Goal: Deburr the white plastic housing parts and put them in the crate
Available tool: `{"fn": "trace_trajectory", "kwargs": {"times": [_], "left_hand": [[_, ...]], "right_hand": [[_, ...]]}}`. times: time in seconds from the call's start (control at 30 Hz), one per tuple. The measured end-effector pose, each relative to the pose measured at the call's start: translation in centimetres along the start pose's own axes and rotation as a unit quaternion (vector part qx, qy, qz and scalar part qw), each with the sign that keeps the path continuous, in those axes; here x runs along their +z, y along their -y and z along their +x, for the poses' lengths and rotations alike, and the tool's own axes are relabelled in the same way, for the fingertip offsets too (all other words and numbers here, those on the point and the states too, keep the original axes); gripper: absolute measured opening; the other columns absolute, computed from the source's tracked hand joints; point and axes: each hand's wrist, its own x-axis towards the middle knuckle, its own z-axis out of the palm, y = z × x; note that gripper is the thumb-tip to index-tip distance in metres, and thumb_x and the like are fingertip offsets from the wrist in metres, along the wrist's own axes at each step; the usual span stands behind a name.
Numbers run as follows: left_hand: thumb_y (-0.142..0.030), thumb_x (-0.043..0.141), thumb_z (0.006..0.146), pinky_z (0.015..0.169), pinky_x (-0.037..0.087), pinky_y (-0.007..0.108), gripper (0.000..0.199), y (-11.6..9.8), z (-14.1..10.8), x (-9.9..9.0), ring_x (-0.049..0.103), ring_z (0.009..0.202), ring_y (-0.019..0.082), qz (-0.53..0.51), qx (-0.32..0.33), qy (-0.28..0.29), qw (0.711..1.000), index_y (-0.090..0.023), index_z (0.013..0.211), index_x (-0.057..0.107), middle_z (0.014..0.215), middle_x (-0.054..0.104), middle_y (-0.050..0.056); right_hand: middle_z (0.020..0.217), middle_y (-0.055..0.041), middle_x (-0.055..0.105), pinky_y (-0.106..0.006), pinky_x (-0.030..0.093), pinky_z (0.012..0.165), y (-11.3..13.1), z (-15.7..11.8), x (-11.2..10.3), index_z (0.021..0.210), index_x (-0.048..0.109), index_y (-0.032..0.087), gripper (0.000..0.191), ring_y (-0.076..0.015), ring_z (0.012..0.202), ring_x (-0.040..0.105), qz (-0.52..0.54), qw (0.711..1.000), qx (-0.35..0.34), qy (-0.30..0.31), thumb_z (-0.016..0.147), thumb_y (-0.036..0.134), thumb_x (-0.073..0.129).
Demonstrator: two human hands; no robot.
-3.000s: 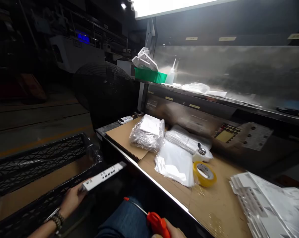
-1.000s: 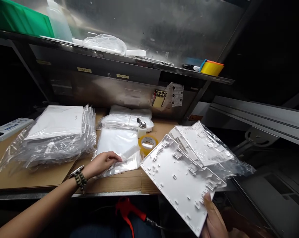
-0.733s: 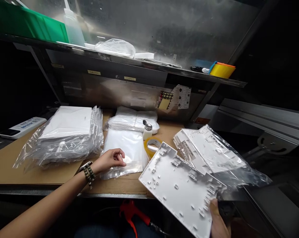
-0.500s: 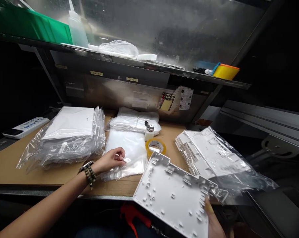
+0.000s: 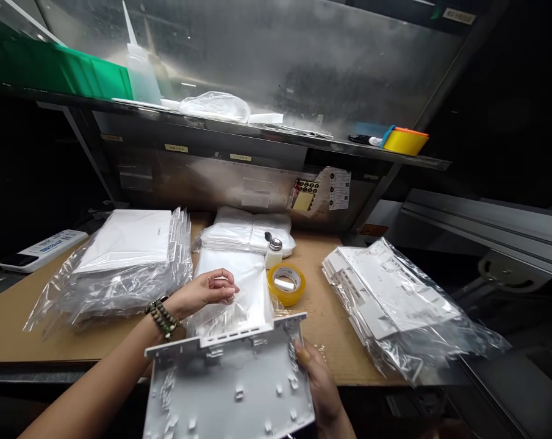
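Observation:
A white plastic housing (image 5: 239, 372) with small clips and posts inside is in my right hand (image 5: 319, 381), gripped at its right edge near the table's front. My left hand (image 5: 209, 294) hovers over a stack of clear plastic bags (image 5: 250, 299), its fingers curled and thumb pressed close. Whether anything small sits between those fingertips I cannot make out. A beaded bracelet (image 5: 161, 318) circles the left wrist. Beyond the housing lies a roll of yellowish tape (image 5: 285, 292), with a small pump bottle (image 5: 274, 255) just behind it.
Bagged white panels (image 5: 124, 241) are piled at left. More bagged housings (image 5: 394, 292) lie at right. Folded clear bags (image 5: 243, 228) rest at the back. A metal shelf above holds a green bin (image 5: 83, 70), a squeeze bottle (image 5: 143, 76) and a yellow container (image 5: 406, 141).
My right hand has brought the housing leftward and tipped it so its slotted edge faces up. My left hand has shifted slightly right, fingers still curled. The view has tilted slightly upward.

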Motion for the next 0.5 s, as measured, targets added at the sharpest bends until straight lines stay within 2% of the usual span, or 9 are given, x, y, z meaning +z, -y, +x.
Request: {"fn": "trace_trajectory", "kwargs": {"times": [0.1, 0.27, 0.37, 0.5], "left_hand": [[-0.037, 0.091, 0.067, 0.09, 0.053, 0.037, 0.05, 0.4, 0.0, -0.5, 0.068, 0.087, 0.016, -0.012, -0.008, 0.009, 1.0, -0.02, 0.098, 0.055, 0.093, 0.07, 0.002], [-0.025, 0.093, 0.063, 0.073, 0.05, 0.026, 0.049, 1.9, 0.2, -0.5, 0.056, 0.068, 0.008, 0.014, 0.026, 0.008, 1.0, -0.02, 0.09, 0.052, 0.075, 0.056, -0.008], [-0.025, 0.088, 0.07, 0.065, 0.048, 0.026, 0.041, 2.6, 0.8, 0.0, 0.052, 0.066, 0.01, 0.044, 0.063, 0.019, 0.997, -0.019, 0.086, 0.051, 0.078, 0.052, -0.007], [-0.034, 0.078, 0.081, 0.062, 0.049, 0.028, 0.029, 3.5, 1.8, -0.2, 0.053, 0.066, 0.013, 0.111, 0.114, 0.038, 0.987, -0.018, 0.082, 0.054, 0.079, 0.055, -0.003]], "right_hand": [[0.094, -0.0114, 0.079, -0.045, 0.055, 0.089, -0.1, 0.9, 2.1, 0.106, 0.079, 0.018, 0.054, -0.0328, 0.097, 0.073, 0.001, 0.999, 0.004, 0.036, 0.07, 0.059, 0.083], [0.104, -0.0115, 0.078, -0.045, 0.052, 0.095, -1.0, 2.2, 3.7, 0.112, 0.078, 0.019, 0.058, -0.0331, 0.103, 0.071, -0.012, 0.996, 0.019, 0.086, 0.07, 0.059, 0.083], [0.099, -0.0099, 0.079, -0.045, 0.052, 0.095, -1.7, 3.4, 4.4, 0.111, 0.078, 0.019, 0.053, -0.0317, 0.1, 0.072, -0.021, 0.994, 0.038, 0.101, 0.074, 0.056, 0.082], [0.094, -0.01, 0.08, -0.046, 0.054, 0.091, -2.6, 5.0, 5.0, 0.109, 0.078, 0.017, 0.054, -0.0315, 0.097, 0.073, -0.009, 0.994, 0.046, 0.095, 0.073, 0.056, 0.083]]}}
